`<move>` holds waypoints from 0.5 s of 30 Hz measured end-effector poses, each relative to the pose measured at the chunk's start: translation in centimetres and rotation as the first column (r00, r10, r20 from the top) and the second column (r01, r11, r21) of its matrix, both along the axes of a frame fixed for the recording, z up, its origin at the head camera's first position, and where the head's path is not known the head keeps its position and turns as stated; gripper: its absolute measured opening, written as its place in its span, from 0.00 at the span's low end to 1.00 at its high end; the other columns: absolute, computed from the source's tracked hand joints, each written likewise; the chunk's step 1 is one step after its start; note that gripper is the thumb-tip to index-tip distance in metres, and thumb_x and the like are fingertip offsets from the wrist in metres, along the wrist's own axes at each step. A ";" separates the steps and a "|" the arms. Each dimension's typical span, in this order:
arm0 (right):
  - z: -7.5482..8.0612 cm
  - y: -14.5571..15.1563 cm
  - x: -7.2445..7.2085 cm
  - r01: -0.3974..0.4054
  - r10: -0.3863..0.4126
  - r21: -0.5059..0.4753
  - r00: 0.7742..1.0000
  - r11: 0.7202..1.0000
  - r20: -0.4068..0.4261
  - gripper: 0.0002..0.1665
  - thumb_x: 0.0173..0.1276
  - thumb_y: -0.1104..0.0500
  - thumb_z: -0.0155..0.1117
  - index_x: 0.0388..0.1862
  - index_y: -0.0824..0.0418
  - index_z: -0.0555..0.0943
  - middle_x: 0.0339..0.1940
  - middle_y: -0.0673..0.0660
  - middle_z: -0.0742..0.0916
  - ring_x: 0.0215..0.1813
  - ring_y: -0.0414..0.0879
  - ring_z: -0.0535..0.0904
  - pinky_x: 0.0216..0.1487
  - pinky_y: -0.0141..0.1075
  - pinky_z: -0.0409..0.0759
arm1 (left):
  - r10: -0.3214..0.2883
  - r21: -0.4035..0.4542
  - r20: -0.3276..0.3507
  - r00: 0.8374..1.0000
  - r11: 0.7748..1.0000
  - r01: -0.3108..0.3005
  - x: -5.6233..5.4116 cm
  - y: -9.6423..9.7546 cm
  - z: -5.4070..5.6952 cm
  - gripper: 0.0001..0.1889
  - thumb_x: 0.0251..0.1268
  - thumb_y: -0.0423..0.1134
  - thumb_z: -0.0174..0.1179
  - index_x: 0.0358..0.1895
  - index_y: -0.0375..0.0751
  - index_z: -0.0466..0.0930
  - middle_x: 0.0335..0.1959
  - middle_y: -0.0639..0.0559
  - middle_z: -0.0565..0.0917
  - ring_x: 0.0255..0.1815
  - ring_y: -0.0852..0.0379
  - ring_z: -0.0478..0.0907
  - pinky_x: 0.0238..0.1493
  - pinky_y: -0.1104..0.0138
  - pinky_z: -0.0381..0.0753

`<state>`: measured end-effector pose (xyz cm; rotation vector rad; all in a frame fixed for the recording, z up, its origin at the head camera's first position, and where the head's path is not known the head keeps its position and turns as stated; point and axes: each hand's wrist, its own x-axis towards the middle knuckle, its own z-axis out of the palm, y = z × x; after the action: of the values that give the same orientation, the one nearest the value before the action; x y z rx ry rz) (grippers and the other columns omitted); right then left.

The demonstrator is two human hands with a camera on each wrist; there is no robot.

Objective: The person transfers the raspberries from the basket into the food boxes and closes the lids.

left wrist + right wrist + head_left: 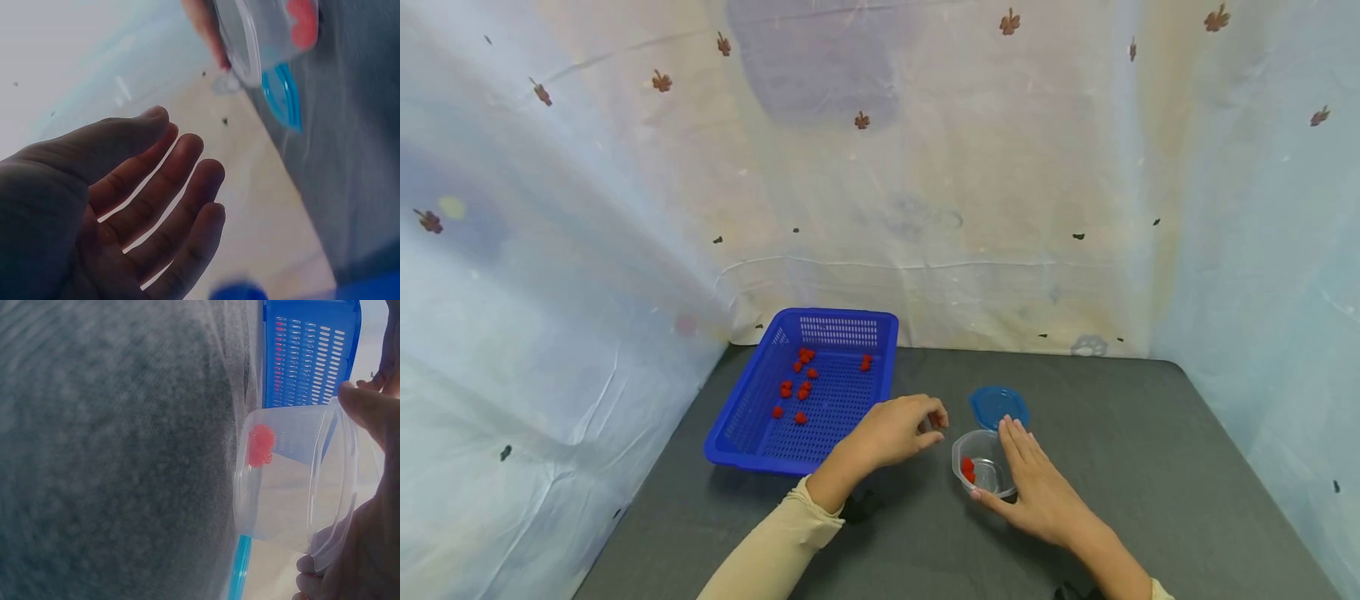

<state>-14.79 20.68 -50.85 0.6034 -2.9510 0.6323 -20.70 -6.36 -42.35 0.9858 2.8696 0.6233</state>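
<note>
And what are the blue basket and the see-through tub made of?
The blue basket looks like stiff plastic with a slight sheen: its neat slots seem moulded in. The see-through tub is probably thin, glossy clear plastic: the red pieces show through its wall.

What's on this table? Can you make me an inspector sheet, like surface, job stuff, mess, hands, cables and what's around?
Surface: dark grey tabletop.
Job's things: red pieces scattered in a blue basket; a few more inside an uncovered clear container; a blue lid lying just beyond it.
Clutter: nothing seen.
Hands: left hand between basket and container, fingers loosely bent, holding nothing; right hand holding the container at its rim, thumb and fingers on opposite sides.
Cables: nothing seen.
Surroundings: pale patterned curtain with brown leaf shapes.
</note>
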 end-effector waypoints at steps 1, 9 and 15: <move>0.0 0.0 0.0 0.002 -0.002 0.001 1.000 1.000 -0.001 0.69 0.71 0.22 0.63 0.87 0.71 0.53 0.88 0.69 0.58 0.88 0.65 0.52 0.82 0.65 0.55 | 0.009 0.005 -0.001 1.000 1.000 -0.009 0.0 -0.5 0.2 0.07 0.76 0.46 0.70 0.50 0.56 0.85 0.44 0.63 0.86 0.44 0.60 0.85 0.43 0.67 0.81; -0.1 -0.1 0.0 0.010 -0.010 -0.002 1.000 1.000 0.003 0.70 0.70 0.21 0.62 0.87 0.70 0.52 0.88 0.68 0.58 0.88 0.65 0.51 0.82 0.65 0.55 | 0.063 0.045 0.019 0.998 0.997 -0.063 -0.7 -3.9 1.4 0.07 0.77 0.47 0.69 0.51 0.55 0.85 0.44 0.62 0.86 0.46 0.58 0.86 0.43 0.62 0.83; -0.2 0.0 0.1 0.001 -0.001 -0.011 1.000 1.000 0.010 0.70 0.70 0.22 0.63 0.87 0.71 0.53 0.89 0.68 0.57 0.88 0.65 0.51 0.82 0.65 0.55 | 0.123 0.047 0.032 0.992 0.991 -0.125 -1.3 -6.3 1.8 0.08 0.77 0.46 0.69 0.53 0.53 0.85 0.45 0.61 0.87 0.47 0.58 0.85 0.48 0.56 0.85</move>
<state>-14.64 20.63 -51.02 0.5993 -2.9548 0.6526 -21.96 -12.62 -40.59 0.8008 2.9205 0.7131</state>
